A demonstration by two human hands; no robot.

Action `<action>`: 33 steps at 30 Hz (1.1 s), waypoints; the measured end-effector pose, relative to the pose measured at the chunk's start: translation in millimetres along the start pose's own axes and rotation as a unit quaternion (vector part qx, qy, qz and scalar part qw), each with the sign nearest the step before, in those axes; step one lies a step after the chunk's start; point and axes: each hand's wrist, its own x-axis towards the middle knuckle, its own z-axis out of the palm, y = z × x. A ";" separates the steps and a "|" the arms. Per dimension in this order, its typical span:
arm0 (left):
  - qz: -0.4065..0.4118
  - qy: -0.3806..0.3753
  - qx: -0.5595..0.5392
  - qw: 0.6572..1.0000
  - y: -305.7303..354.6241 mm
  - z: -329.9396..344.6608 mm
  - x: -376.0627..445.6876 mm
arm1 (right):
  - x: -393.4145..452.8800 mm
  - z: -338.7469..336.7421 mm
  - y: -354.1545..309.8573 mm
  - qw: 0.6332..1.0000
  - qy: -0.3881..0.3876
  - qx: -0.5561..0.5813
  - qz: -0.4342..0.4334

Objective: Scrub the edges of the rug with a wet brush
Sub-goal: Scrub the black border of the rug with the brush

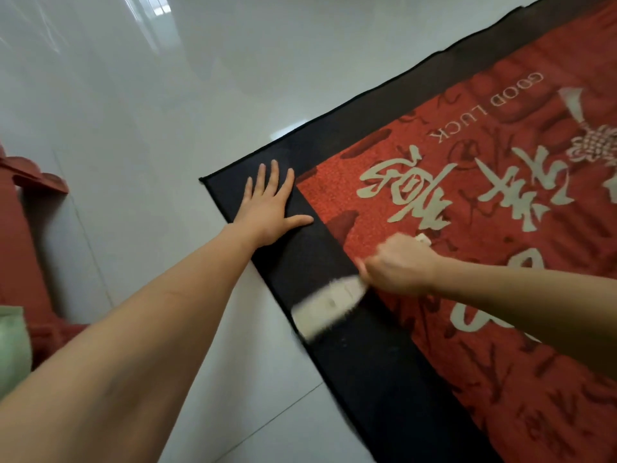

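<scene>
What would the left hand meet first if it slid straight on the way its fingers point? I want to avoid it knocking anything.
Only the rug's black border, then bare floor tiles; the left hand's way looks free.

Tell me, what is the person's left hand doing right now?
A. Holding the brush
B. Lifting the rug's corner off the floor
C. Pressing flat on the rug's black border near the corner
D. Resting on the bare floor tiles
C: the left hand lies flat with fingers spread on the black border of the rug near its corner, while the right hand grips the brush.
</scene>
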 end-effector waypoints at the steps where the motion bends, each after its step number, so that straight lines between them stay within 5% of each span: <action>1: -0.005 0.016 -0.001 1.000 4.0 3.9 -4.4 | -7.6 0.6 -3.5 0.999 0.015 -0.012 -0.026; 5: 0.022 0.083 -0.037 0.996 24.2 22.4 -29.8 | 4.1 -14.5 12.8 0.988 0.096 -0.048 0.114; 8: 0.067 0.057 -0.028 0.996 23.5 34.7 -45.4 | -11.4 2.1 -18.9 1.000 -0.005 -0.028 0.000; 10: 0.069 0.030 -0.028 0.997 20.7 31.8 -47.3 | -17.9 3.3 -18.1 0.997 0.038 -0.046 -0.053; 12: 0.075 0.005 -0.038 0.996 21.4 22.5 -45.7 | -6.1 -8.7 -3.8 0.994 0.096 -0.053 0.025; 14: 0.083 -0.009 -0.012 0.996 18.8 16.6 -47.2 | -6.5 -10.0 -16.0 0.990 0.074 -0.050 0.113; 17: 0.068 0.004 0.066 0.995 7.9 19.2 -56.4 | -26.6 9.9 -63.0 0.999 -0.016 -0.015 0.023; 18: 0.053 0.010 0.070 0.996 6.6 21.7 -60.0 | -27.5 12.4 -63.7 0.999 0.032 -0.020 0.010; 22: 0.039 0.011 0.057 0.998 10.7 23.7 -63.5 | -8.2 -6.0 -43.2 0.977 0.098 -0.039 0.185; 27: 0.047 -0.030 0.058 0.997 -6.1 19.4 -68.8 | -14.9 6.7 -57.7 0.994 0.087 -0.043 0.046; 30: 0.065 -0.044 0.038 0.996 -11.6 14.1 -62.8 | 5.3 -9.0 -33.2 0.974 0.177 -0.081 0.119; 33: 0.083 -0.054 0.042 0.994 -21.4 11.5 -58.9 | -1.5 21.1 -59.4 0.986 0.127 -0.024 0.105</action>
